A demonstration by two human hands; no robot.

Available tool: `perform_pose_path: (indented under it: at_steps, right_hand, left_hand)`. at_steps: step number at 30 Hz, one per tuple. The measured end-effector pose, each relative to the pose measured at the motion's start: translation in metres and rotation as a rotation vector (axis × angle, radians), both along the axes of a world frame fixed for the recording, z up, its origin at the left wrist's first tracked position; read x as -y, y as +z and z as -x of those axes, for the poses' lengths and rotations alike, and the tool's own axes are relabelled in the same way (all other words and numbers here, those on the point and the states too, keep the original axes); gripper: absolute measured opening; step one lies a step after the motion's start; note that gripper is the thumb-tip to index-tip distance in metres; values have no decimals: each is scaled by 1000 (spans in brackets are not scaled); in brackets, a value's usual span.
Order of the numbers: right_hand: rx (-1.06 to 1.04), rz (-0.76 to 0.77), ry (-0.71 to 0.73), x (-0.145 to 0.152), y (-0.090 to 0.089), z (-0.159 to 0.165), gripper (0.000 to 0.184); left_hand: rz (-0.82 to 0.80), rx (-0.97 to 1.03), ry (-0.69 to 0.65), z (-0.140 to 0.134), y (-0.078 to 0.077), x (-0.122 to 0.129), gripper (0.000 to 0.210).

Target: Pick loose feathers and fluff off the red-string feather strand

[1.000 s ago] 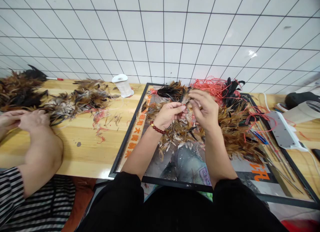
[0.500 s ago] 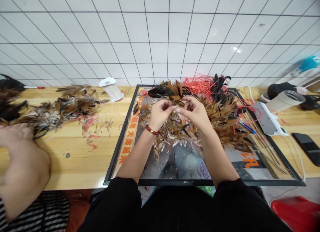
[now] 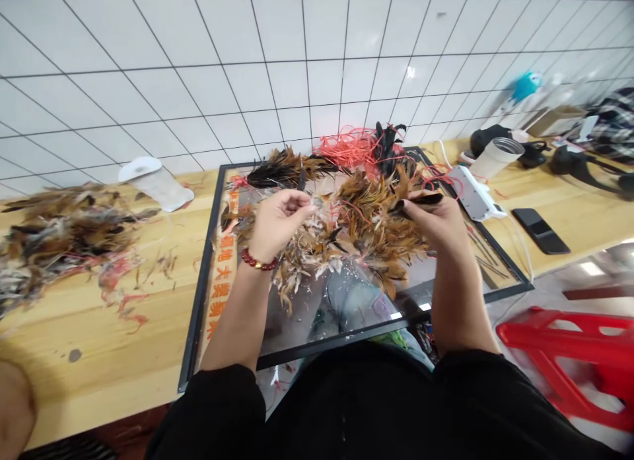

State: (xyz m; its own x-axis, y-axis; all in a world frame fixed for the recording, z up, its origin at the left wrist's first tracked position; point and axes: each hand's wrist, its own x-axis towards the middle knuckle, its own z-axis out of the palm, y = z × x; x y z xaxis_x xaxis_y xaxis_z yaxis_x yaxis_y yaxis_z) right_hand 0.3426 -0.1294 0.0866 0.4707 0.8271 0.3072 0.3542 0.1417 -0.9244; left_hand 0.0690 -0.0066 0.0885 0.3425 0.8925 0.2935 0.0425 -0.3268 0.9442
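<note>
My left hand (image 3: 281,224), with a red bead bracelet at the wrist, is closed in a pinch above the feather pile. A pale wisp shows at its fingertips, too small to name. Farther right, my right hand (image 3: 438,221) grips dark feathers (image 3: 424,200) between thumb and fingers. Between and below both hands spreads a heap of loose brown feathers (image 3: 364,206), on a black-framed glass board (image 3: 317,351). A dark feather bundle (image 3: 282,168), tied with red string at its left end, lies behind my left hand.
Tangled red string (image 3: 347,146) and black feathers (image 3: 389,146) lie at the back. A white spool (image 3: 158,183) and more feathers (image 3: 74,226) are at left, near a co-worker's arm (image 3: 12,407). At right are a power strip (image 3: 478,195), a phone (image 3: 539,230) and a red stool (image 3: 569,354).
My hands have come apart from their shared hold over the pile; the right has moved right with dark feathers. The view has turned right, and the co-worker's hand has left it.
</note>
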Motion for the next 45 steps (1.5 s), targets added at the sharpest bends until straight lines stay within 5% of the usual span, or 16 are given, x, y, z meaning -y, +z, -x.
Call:
perform_pose_path:
  at_steps: [6, 11, 16, 18, 20, 23, 26, 30, 33, 39, 45]
  right_hand:
    - [57, 361, 232, 43, -14, -32, 25]
    - [185, 456, 472, 53, -32, -14, 27]
    - [172, 585, 496, 64, -39, -35, 21]
    - [158, 643, 408, 67, -42, -49, 22]
    - [222, 609, 167, 69, -41, -60, 28]
    - [246, 353, -266, 71, -26, -62, 28]
    - [200, 91, -398, 68, 7, -43, 19]
    - [299, -194, -253, 43, 54, 7, 5]
    - [357, -315, -88, 2, 69, 48, 7]
    - [551, -151, 305, -86, 41, 118, 12]
    - [727, 141, 467, -107, 5, 132, 20]
  left_hand:
    - [-60, 103, 152, 22, 13, -14, 21]
    - [-120, 132, 180, 27, 13, -16, 17]
    - [-125, 211, 185, 30, 16, -17, 11]
    - [-97, 226, 201, 31, 18, -19, 12]
    - [-88, 248, 220, 33, 20, -21, 12]
    - [-126, 275, 263, 41, 22, -25, 11]
    - [-187, 301, 323, 53, 25, -30, 11]
    - [-193, 354, 438, 69, 28, -36, 11]
    - [-192, 386, 484, 77, 29, -40, 10]
    - [-189, 332, 596, 87, 25, -48, 8]
    - [-135, 267, 591, 88, 19, -47, 9]
